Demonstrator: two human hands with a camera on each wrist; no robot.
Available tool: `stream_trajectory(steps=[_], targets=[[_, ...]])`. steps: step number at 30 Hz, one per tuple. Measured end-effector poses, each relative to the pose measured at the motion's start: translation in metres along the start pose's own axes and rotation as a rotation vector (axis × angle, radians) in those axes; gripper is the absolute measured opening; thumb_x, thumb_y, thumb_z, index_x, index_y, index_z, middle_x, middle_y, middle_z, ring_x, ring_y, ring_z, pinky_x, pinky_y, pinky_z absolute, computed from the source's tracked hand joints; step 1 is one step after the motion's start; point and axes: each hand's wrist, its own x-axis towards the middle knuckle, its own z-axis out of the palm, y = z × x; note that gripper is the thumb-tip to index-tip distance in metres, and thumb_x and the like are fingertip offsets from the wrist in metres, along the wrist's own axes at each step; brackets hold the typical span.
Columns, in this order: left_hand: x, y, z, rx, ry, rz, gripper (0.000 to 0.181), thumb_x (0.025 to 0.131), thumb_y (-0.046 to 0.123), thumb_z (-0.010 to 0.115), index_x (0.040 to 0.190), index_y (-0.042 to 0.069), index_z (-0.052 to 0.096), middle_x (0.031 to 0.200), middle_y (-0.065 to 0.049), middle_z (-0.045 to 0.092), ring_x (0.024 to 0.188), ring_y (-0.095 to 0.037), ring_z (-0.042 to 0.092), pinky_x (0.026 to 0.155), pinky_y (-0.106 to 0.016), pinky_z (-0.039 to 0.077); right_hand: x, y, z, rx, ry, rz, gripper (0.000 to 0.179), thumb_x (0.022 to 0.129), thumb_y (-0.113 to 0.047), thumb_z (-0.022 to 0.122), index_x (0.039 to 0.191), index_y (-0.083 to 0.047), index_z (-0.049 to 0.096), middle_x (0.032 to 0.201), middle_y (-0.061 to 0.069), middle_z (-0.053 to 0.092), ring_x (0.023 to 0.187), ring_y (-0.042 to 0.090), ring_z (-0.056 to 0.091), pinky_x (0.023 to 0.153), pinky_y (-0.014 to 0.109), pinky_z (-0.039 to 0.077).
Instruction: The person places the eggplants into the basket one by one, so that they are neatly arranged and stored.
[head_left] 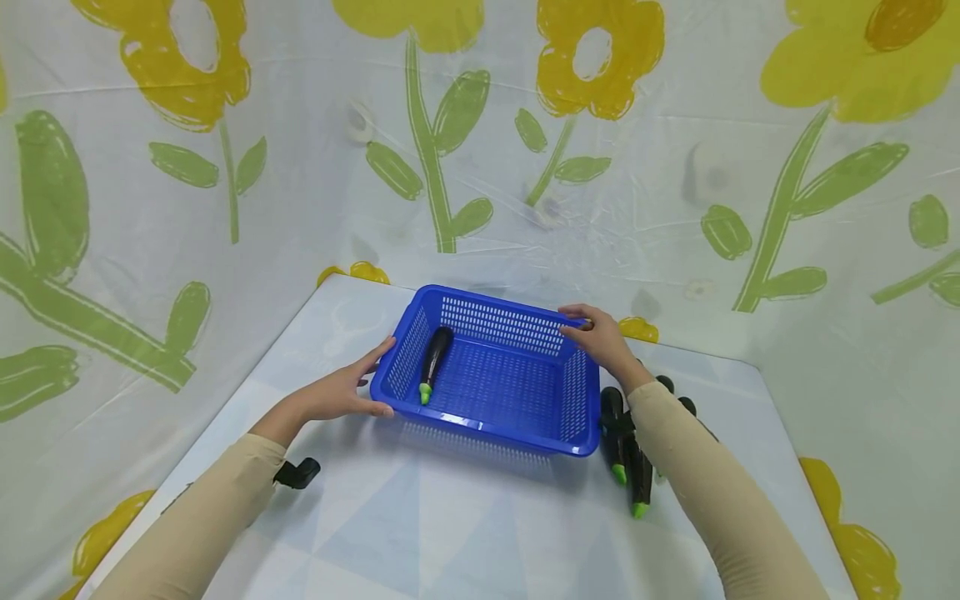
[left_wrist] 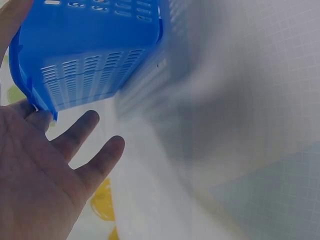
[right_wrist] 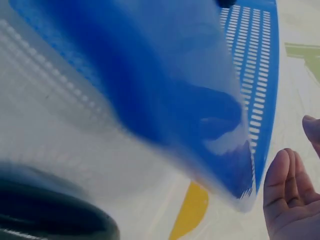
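A blue plastic basket (head_left: 498, 392) with slotted walls stands on the table, and one dark eggplant (head_left: 435, 358) with a green stem end lies inside its left part. My left hand (head_left: 333, 396) touches the basket's left end with fingers and thumb spread along the rim; in the left wrist view, two fingers (left_wrist: 102, 162) stick out past the wall. At the far right corner, my right hand (head_left: 603, 342) reaches over the rim, thumb and fingers apart. Just beyond the basket's right side, several more eggplants (head_left: 641, 475) lie together, partly hidden by the right forearm.
The table (head_left: 367, 542) wears a pale cloth with light blue triangles. White curtains (head_left: 637, 183) printed with yellow flowers surround it at the back and sides. A black strap piece (head_left: 300, 473) sits at the left wrist.
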Motion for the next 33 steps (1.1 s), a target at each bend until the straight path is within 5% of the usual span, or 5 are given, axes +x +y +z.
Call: stream_trajectory(steps=[7, 13, 25, 33], targets=[[-0.014, 0.027, -0.005, -0.023, -0.012, 0.012, 0.107, 0.075, 0.035, 0.076, 0.151, 0.023, 0.001, 0.155, -0.013, 0.004, 0.136, -0.042, 0.019, 0.104, -0.060, 0.026, -0.002, 0.009, -0.004, -0.008, 0.025, 0.005, 0.037, 0.090, -0.025, 0.061, 0.127, -0.020, 0.056, 0.126, 0.011, 0.054, 0.097, 0.029, 0.055, 0.080, 0.041, 0.053], [-0.019, 0.039, -0.010, -0.008, -0.025, 0.014, 0.107, 0.075, 0.039, 0.076, 0.151, 0.019, 0.002, 0.155, -0.015, 0.006, 0.136, -0.043, 0.021, 0.104, -0.059, 0.028, -0.007, 0.013, -0.011, -0.025, 0.054, 0.025, 0.038, 0.091, -0.028, 0.060, 0.127, -0.019, 0.055, 0.129, 0.013, 0.052, 0.106, 0.031, 0.052, 0.089, 0.048, 0.048], [0.000, 0.000, 0.000, 0.001, -0.001, 0.013, 0.108, 0.075, 0.037, 0.076, 0.148, 0.036, -0.003, 0.156, -0.007, 0.004, 0.137, -0.040, 0.020, 0.104, -0.060, 0.027, -0.016, 0.032, -0.018, -0.058, 0.104, 0.071, 0.038, 0.091, -0.032, 0.060, 0.127, -0.021, 0.056, 0.133, 0.012, 0.047, 0.108, 0.033, 0.050, 0.087, 0.049, 0.047], [0.001, -0.004, 0.000, -0.001, -0.004, 0.010, 0.107, 0.073, 0.045, 0.076, 0.147, 0.043, -0.002, 0.156, -0.006, 0.004, 0.137, -0.040, 0.021, 0.103, -0.060, 0.028, -0.018, 0.038, -0.023, -0.040, 0.135, 0.075, 0.038, 0.090, -0.032, 0.061, 0.126, -0.022, 0.057, 0.130, 0.011, 0.050, 0.101, 0.030, 0.051, 0.081, 0.043, 0.049]])
